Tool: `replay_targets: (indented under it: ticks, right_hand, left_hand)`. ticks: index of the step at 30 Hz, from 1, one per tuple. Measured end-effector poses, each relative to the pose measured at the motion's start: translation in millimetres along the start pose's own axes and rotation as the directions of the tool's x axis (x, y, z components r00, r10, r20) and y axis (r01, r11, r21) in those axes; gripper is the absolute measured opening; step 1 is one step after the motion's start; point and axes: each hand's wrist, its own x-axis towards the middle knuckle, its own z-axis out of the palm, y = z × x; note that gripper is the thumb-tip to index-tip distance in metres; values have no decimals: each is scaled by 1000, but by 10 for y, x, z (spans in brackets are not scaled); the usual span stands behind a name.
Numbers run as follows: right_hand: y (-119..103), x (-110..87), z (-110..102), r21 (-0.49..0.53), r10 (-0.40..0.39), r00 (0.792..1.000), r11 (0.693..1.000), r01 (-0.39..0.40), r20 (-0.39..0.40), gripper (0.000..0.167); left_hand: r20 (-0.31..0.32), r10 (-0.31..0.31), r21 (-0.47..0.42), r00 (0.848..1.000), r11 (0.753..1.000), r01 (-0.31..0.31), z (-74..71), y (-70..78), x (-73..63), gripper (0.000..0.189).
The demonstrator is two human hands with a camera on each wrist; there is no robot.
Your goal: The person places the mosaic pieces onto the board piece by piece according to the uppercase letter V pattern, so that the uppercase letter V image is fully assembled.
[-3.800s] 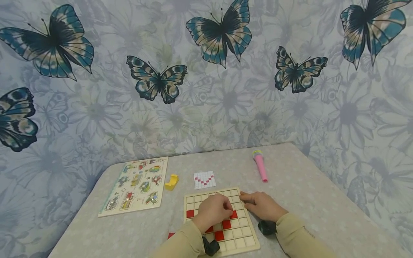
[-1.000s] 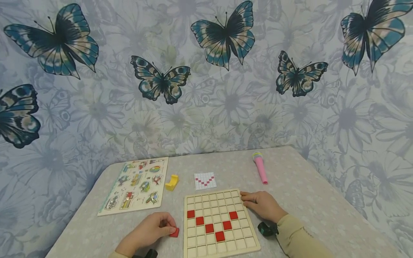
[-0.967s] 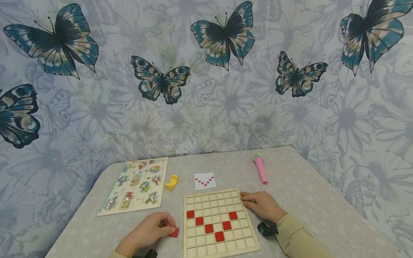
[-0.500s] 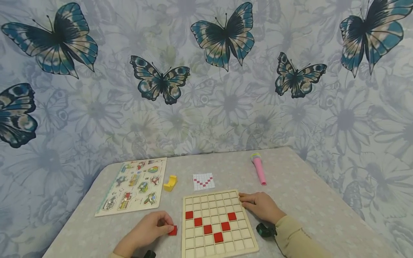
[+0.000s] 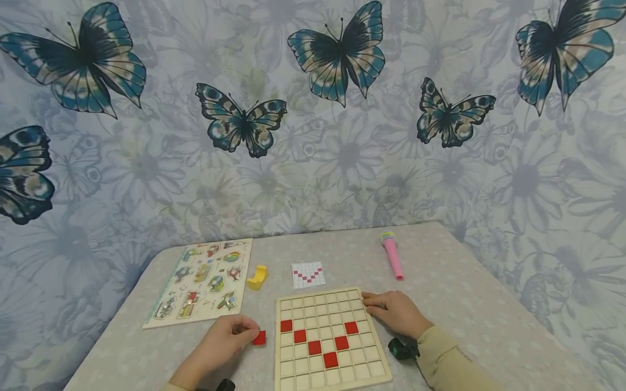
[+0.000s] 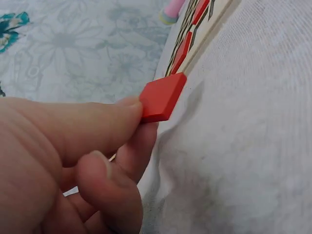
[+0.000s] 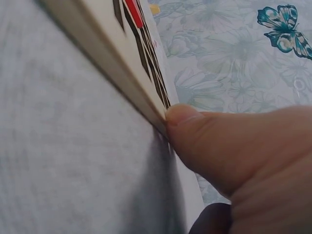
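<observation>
My left hand (image 5: 217,342) pinches a flat red square tile (image 5: 260,338) between thumb and fingers, left of the wooden grid board (image 5: 349,386). Close up in the left wrist view, the tile (image 6: 162,97) sticks out from the fingertips above the tabletop. Several red tiles lie in the board's cells in a V-like pattern, its right arm shorter than its left. My right hand (image 5: 398,313) lies by the board's far right corner, its straight fingers touching the edge. In the right wrist view the thumb (image 7: 195,129) presses against the board's side (image 7: 122,73).
Behind the board lies a small card (image 5: 308,275) printed with a pink V on a grid. A picture puzzle board (image 5: 215,293) and a yellow curved block (image 5: 257,277) are at the left. A pink toy microphone (image 5: 393,255) lies at the back right.
The left hand has left the board and gone to its left side, where it now holds another tile, raised slightly and moved away from me. The right hand stays at the board's edge.
</observation>
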Motion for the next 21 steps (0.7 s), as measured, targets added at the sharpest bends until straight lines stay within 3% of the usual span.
replay_targets:
  ticks: [5,8,15,21]
  right_hand:
    - [-5,-15,-11,-3,2,1000,1000,-2,10,31]
    - [2,-7,-13,-5,-5,1000,1000,5,0,31]
    - [-7,-4,-25,-1,0,1000,1000,0,-14,30]
    - [12,-5,17,0,8,1000,1000,-8,-3,30]
  left_hand:
    - [-41,-35,-32,999,999,34,38,63,-2,18]
    - [-33,-25,-39,999,999,24,46,165,48,18]
    - [15,71,-42,997,997,-71,167,510,250,15]
    - [45,199,50,979,978,-201,470,754,461,14]
